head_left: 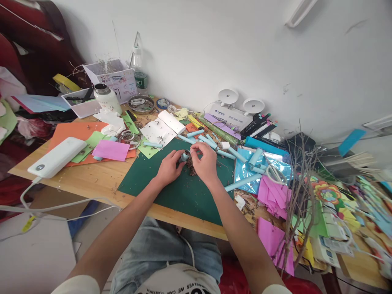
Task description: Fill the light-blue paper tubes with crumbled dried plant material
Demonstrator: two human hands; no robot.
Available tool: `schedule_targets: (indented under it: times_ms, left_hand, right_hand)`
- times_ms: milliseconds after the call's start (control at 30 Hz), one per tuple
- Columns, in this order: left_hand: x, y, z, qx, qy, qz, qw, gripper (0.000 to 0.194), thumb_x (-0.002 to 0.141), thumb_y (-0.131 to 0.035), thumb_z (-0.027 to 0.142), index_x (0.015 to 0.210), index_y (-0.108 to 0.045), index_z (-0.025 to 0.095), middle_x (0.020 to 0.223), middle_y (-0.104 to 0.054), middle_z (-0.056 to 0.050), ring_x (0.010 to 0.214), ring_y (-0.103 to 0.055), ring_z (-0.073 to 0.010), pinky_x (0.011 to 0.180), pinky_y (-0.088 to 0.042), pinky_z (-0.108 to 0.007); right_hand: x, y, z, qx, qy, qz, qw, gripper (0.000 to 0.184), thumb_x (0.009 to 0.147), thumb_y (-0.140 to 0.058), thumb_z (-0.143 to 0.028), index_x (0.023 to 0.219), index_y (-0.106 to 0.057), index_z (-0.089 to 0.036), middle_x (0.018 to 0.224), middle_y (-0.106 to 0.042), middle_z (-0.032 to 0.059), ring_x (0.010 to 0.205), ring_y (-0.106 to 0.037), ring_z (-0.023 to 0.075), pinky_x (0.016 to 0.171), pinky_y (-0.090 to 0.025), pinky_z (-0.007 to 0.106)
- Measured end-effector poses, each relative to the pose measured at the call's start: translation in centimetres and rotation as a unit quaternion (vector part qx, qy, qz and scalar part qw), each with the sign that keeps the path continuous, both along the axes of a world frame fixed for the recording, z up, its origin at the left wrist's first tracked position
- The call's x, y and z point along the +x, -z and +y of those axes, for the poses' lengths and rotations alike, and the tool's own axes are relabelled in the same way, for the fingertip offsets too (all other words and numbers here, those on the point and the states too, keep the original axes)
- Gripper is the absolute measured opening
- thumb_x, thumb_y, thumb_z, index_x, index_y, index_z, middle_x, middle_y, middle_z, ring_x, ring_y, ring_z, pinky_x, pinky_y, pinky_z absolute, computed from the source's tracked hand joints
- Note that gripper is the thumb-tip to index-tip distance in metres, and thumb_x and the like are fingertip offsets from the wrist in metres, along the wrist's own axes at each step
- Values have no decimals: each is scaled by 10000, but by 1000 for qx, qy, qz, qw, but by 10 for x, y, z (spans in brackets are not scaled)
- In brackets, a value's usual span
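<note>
My left hand (169,168) grips a short light-blue paper tube (184,156) that stands upright with its open end facing up. Dark brown material shows inside the rim. Just to its right, my right hand (205,163) is closed in a pinch; whatever its fingertips hold is too small to make out. Between the hands lies a small heap of brown dry bits (191,168) on a dark green mat (186,200). Several more blue paper tubes (226,154) lie behind and to the right of my right hand.
A white power bank (57,157) with a cable sits at left, near orange paper (65,134). Behind stand a white bottle (107,99) and a plastic bottle (140,73). Scissors (275,174), pink paper (274,196) and tall dry twigs (298,192) crowd the right side.
</note>
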State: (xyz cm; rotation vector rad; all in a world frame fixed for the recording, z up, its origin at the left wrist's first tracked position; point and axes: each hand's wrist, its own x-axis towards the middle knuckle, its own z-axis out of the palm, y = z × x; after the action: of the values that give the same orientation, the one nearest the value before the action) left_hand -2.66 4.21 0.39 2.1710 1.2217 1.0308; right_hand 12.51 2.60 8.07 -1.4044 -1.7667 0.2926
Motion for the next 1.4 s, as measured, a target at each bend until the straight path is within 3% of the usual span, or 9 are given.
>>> schedule_targets:
  times_ms: [133,300,533,633,733,867,967,1267,1400]
  left_hand:
    - [0,-1,0,1,2,4,1000,386,881,-526,226,1265,-503,208,1000,-592,-69,861,-601,-195,787,-507,-320]
    - [0,-2,0,-5,-6,9,1000,385,888,-511,235,1272,-496,211,1012,-591,-70,836,-607,-191,776,-512,-325]
    - [-1,0,0,-19,-6,-10,1000,370,895,-519,270,1263,-502,229,1086,-596,-83,858,-627,-195,791,-528,-329]
    - [-1,1,0,-27,-17,-3,999,378,901,-514,290,1272,-493,222,1080,-600,-88,851,-632,-201,794,-531,-342]
    - [-1,1,1,-21,-22,3,1000,378,907,-506,295,1277,-485,218,1088,-602,-95,859,-634,-207,804,-529,-356]
    - [-1,3,1,-16,-26,7,1000,376,906,-511,299,1271,-486,216,1061,-606,-96,865,-634,-215,798,-533,-364]
    - [-1,4,2,-19,-22,-2,1000,376,905,-512,290,1274,-484,221,1070,-605,-97,842,-637,-205,788,-539,-356]
    - [-2,1,1,-26,-14,6,1000,380,915,-499,306,1283,-487,215,1070,-601,-99,854,-631,-208,778,-535,-349]
    - [-2,2,1,-24,-10,-5,1000,380,911,-508,299,1282,-489,220,1069,-594,-88,862,-629,-196,786,-539,-332]
  right_hand:
    - [5,-1,-8,16,-39,-58,997,179,900,-488,-206,949,-660,-206,1118,-598,98,1067,-565,226,954,-470,380]
    - [4,2,-10,-2,-49,-161,986,202,878,-528,-220,1013,-678,-214,1209,-566,120,1143,-516,281,994,-438,459]
    - [24,-9,-18,42,10,-79,996,220,912,-498,-251,1054,-663,-219,1159,-609,96,1111,-566,230,981,-467,383]
    - [40,1,-24,-36,81,-101,991,212,916,-495,-263,1017,-669,-195,989,-654,85,900,-623,210,833,-503,344]
    - [46,20,-27,-143,71,-167,973,179,896,-537,-268,963,-683,-190,889,-662,74,767,-622,198,743,-491,324]
    - [37,42,-24,-145,67,-204,966,196,892,-560,-264,1025,-677,-181,940,-648,105,801,-625,217,706,-477,316]
    - [33,47,-19,-131,52,-210,968,196,903,-500,-179,883,-695,-177,850,-635,88,734,-610,196,684,-462,302]
    - [38,14,-21,-82,91,57,991,191,868,-536,-290,869,-701,-194,838,-709,54,710,-631,192,668,-502,308]
    - [35,-3,-18,-64,59,31,996,172,849,-542,-256,836,-702,-196,801,-689,39,690,-614,178,664,-491,302]
